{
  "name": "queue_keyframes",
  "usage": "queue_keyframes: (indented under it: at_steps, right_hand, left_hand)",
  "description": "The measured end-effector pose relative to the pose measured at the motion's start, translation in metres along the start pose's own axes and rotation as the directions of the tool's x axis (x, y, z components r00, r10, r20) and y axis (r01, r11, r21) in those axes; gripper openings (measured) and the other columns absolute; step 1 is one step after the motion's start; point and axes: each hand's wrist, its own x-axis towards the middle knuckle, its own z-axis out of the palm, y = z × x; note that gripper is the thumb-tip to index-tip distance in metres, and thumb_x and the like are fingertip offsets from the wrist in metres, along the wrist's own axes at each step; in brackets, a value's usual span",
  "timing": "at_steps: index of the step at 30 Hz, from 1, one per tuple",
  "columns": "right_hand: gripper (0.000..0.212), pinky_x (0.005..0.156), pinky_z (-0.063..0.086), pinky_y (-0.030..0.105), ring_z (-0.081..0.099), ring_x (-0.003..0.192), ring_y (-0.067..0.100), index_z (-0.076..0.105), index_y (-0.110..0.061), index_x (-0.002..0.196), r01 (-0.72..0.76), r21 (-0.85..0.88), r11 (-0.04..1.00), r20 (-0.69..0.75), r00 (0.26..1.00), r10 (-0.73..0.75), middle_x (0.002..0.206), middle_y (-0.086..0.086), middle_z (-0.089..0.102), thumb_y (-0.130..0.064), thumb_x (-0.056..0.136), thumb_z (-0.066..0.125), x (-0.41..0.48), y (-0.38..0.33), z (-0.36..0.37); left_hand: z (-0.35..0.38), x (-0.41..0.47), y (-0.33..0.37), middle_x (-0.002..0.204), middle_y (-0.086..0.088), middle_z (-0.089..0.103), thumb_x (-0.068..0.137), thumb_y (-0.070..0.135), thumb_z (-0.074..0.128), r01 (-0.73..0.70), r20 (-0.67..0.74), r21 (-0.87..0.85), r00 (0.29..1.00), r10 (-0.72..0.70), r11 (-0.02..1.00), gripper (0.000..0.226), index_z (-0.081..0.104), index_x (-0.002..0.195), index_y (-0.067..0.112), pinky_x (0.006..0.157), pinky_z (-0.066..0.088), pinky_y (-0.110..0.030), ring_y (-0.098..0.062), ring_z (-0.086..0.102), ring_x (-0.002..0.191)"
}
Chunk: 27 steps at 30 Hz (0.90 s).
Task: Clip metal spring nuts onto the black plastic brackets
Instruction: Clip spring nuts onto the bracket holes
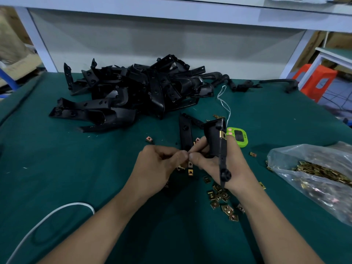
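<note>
Your right hand (236,164) has its fingers wrapped round a black plastic bracket (214,138), holding it upright above the middle of the table (95,168). The bracket's long thin arm runs down across your palm to a round knob near your wrist. A brass spring nut (222,134) sits clipped on the bracket's edge, just above your fingers.

Your left hand (158,164) is drawn into a tight pinch, its fingertips pressed against your right thumb beside the lower part of the bracket. Whether it holds anything in that pinch is hidden, so I cannot tell.

A second bracket (185,133) lies flat on the table just behind your hands. The pile of black brackets (133,88) is heaped towards the far edge, left of centre.

Loose spring nuts (219,197) are scattered under and beside your right wrist, and a single nut (149,139) lies apart, just beyond your left hand. More nuts fill the clear plastic bag (297,155) at the right edge.

A green timer (239,137) rests just behind your right hand, with a white string (224,104) trailing from it towards the pile. A white cable (76,203) curves across the near left corner.
</note>
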Motion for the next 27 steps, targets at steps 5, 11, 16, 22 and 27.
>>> queue_keyframes:
  at_steps: [5,11,16,22,27]
  right_hand:
    - [0.056,0.070,0.054,0.013,0.068,0.072,0.000,0.075,-0.042,0.070,0.040,0.141,0.989,-0.090,0.996,-0.028,0.079,0.006,0.073,0.013,0.082,0.075,0.002,-0.006,-0.001]
    - [0.010,0.058,0.055,0.042,0.066,0.067,0.024,0.068,-0.020,0.071,-0.092,-0.402,0.911,-0.347,0.936,-0.059,0.065,-0.002,0.068,-0.017,0.078,0.076,0.006,0.010,0.001]
    - [0.023,0.057,0.032,0.031,0.047,0.059,0.030,0.072,-0.032,0.091,-0.296,-0.734,0.612,-0.430,0.899,-0.081,0.056,-0.014,0.043,-0.024,0.072,0.082,0.005,0.010,0.002]
    - [0.031,0.061,0.032,0.031,0.065,0.074,0.036,0.074,-0.036,0.102,-0.332,-0.723,0.605,-0.453,0.890,-0.053,0.078,0.000,0.070,-0.025,0.074,0.081,0.007,0.016,0.001]
    - [0.041,0.061,0.037,0.031,0.067,0.081,0.034,0.071,-0.040,0.115,-0.332,-0.723,0.606,-0.420,0.907,-0.005,0.084,-0.001,0.072,-0.027,0.077,0.077,0.009,0.020,0.001]
  left_hand:
    - [0.000,-0.002,0.007,0.079,-0.006,0.078,0.078,0.015,0.083,0.112,0.025,-0.297,0.994,-0.110,0.948,0.004,0.082,0.079,0.018,0.069,0.053,-0.018,-0.012,0.071,0.074]
    - [-0.003,0.001,0.008,0.075,-0.005,0.075,0.076,-0.007,0.080,0.154,-0.062,-0.441,0.978,-0.201,0.884,0.027,0.082,0.079,0.020,0.065,0.052,-0.013,-0.008,0.068,0.067]
    - [-0.004,-0.001,0.010,0.074,0.001,0.074,0.076,0.001,0.081,0.167,-0.011,-0.446,0.981,-0.192,0.879,0.022,0.083,0.086,0.021,0.064,0.050,-0.011,-0.001,0.066,0.067]
    - [-0.002,-0.003,0.011,0.075,-0.001,0.074,0.074,0.007,0.084,0.182,0.054,-0.382,0.983,-0.175,0.906,0.017,0.083,0.085,0.020,0.064,0.049,-0.013,-0.004,0.065,0.068]
    - [-0.003,-0.004,0.012,0.080,-0.006,0.077,0.077,0.004,0.083,0.184,0.093,-0.345,0.982,-0.162,0.920,0.019,0.083,0.087,0.020,0.071,0.052,-0.014,-0.008,0.070,0.075]
